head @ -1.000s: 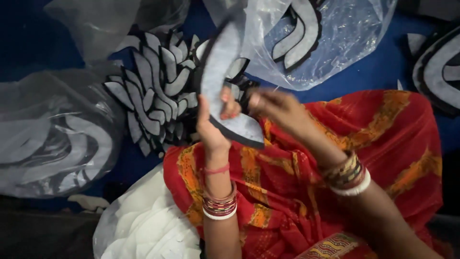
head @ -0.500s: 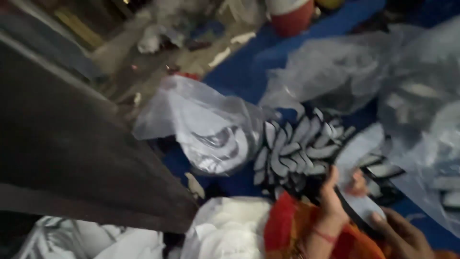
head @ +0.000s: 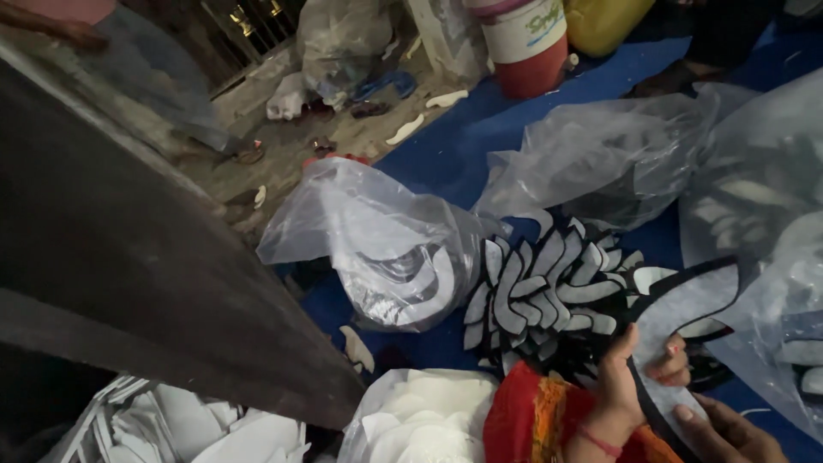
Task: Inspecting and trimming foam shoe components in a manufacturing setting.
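Grey foam shoe piece (head: 686,317), curved and black-edged, sits at the lower right of the view, held up over a blue floor mat (head: 446,154). Left hand (head: 621,381) has its grip closed on the piece's lower edge, thumb up along it, a red thread at the wrist. Right hand (head: 729,433) shows only in part at the bottom edge, fingers laid against the underside of the same piece; cannot tell whether its grip is closed. Against half a second ago the view has swung a little further left and up: the hands have slid lower and to the right in the view, and the far end of the mat now shows. Just left of the hands a heap of cut pieces (head: 549,296), black with white faces, lies fanned on the mat. A clear plastic bag (head: 377,249) with more curved pieces lies left of the heap; another, crumpled bag (head: 617,154) behind it. White offcuts (head: 420,420) are bagged at the bottom edge beside red-orange cloth (head: 536,420). Dark board (head: 129,283) slants across the left. At the mat's far edge stand a red-and-white bucket (head: 527,43) and a yellow container (head: 604,21); beyond, bare dusty floor with scraps.
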